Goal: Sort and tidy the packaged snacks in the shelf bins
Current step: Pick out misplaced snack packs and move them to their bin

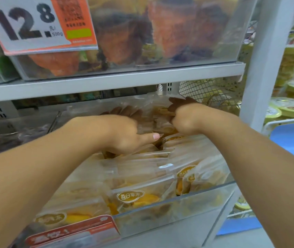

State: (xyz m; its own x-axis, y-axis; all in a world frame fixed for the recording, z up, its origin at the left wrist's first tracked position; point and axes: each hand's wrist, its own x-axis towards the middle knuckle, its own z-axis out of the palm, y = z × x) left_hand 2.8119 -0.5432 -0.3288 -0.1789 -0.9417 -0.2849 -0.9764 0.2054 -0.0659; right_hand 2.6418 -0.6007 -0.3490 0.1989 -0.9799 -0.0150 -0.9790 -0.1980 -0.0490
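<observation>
We see a grey metal shelf rack (117, 83) with two levels. On the upper level stands a clear plastic bin (169, 33) filled with orange and dark packets; they are too blurred to name. A white and orange price tag (40, 24) reading 12.8 hangs on its front left side.

On the lower level, a second clear bin (187, 203) takes most of the view. It is full of transparent snack packets (135, 196) with yellow dried fruit inside and a gold label; they stand tightly in rows, leaning toward the back. An orange tag (74, 231) is fixed at the front left corner of this bin.

Both bare forearms reach into the lower bin from the front. Our left hand (124, 135) lies on the packets at the middle of the bin, the thumb straight and pointing right, the other fingers going down behind the packets, so we cannot tell how they are bent. Our right hand (183, 119) is further back and to the right, with fingers curled tight on the top edge of a packet (162, 111) at the rear.

At the right, behind the rack's post, a wire mesh (205, 92) and round yellow-lidded tubs (285, 106) are visible.
</observation>
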